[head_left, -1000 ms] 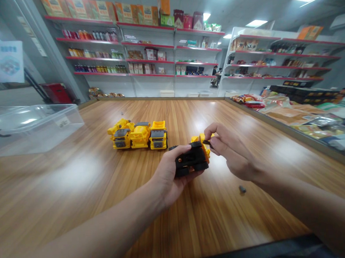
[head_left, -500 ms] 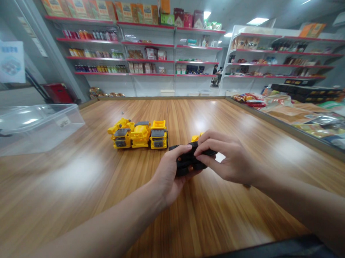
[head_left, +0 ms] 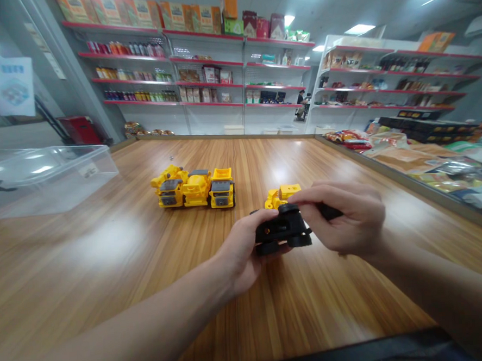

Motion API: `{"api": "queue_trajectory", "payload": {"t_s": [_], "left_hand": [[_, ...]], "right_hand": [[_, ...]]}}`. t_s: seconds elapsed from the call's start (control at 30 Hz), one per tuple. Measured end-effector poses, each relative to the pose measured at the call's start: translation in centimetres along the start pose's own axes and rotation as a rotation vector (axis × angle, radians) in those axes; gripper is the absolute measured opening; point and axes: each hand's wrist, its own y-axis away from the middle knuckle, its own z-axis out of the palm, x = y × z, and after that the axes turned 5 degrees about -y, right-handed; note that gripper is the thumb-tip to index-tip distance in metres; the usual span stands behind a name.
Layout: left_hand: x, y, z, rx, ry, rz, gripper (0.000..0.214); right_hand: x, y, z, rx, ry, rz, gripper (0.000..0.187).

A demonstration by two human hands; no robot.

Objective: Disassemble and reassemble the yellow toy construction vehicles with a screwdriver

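Observation:
My left hand (head_left: 245, 251) is closed around a black toy truck chassis (head_left: 282, 229) with black wheels, held tilted above the table with its underside showing. My right hand (head_left: 345, 217) is closed beside the chassis, its fingertips near the upper wheel. A dark piece (head_left: 328, 211) shows between its fingers; its kind is not clear. Just behind the chassis are yellow toy truck parts (head_left: 289, 190), partly covered by the hands. Further left, three yellow toy trucks stand side by side: one with an arm (head_left: 170, 191), a mixer truck (head_left: 197, 188) and a dump truck (head_left: 222, 190).
A clear plastic bin (head_left: 49, 181) stands at the table's left. Packaged goods (head_left: 419, 158) lie beyond the raised right edge of the wooden table (head_left: 116, 275). Stocked shelves (head_left: 205, 68) line the back. A small dark bit (head_left: 342, 254) lies beneath my right wrist.
Both hands have shifted right, the right one drawing away from the chassis's middle. The chassis has turned, showing more of its wheels, and the yellow parts behind are more visible.

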Motion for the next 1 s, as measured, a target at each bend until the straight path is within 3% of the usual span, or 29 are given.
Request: {"api": "queue_trajectory", "payload": {"t_s": [0.17,0.43,0.57,0.73,0.8,0.9,1.0], "left_hand": [[0.0,0.0,-0.3,-0.079,0.089,-0.051,0.016],[0.8,0.3,-0.6,-0.299,0.102,-0.134,0.028],[0.8,0.1,-0.5,-0.247,0.076,-0.132,0.030],[0.5,-0.2,-0.6,-0.138,0.044,-0.041,0.030],[0.5,-0.3,-0.6,-0.112,0.014,0.020,0.030],[0.4,-0.3,-0.6,-0.108,-0.045,0.103,0.027],[0.4,-0.2,-0.5,-0.118,-0.115,0.122,0.025]], "right_hand": [[-0.4,-0.1,0.4,0.134,0.037,0.060,0.023],[0.2,0.3,0.8,0.141,0.071,0.098,0.020],[0.2,0.0,0.7,0.130,0.011,0.214,0.018],[0.2,-1.1,-0.9,0.238,0.008,0.197,0.013],[0.6,-1.3,-1.4,0.124,-0.019,0.126,0.013],[1.6,-1.0,-1.2,-0.400,-0.128,-0.090,0.016],[2.5,-0.4,-0.4,-0.649,-0.064,-0.178,0.022]]}}
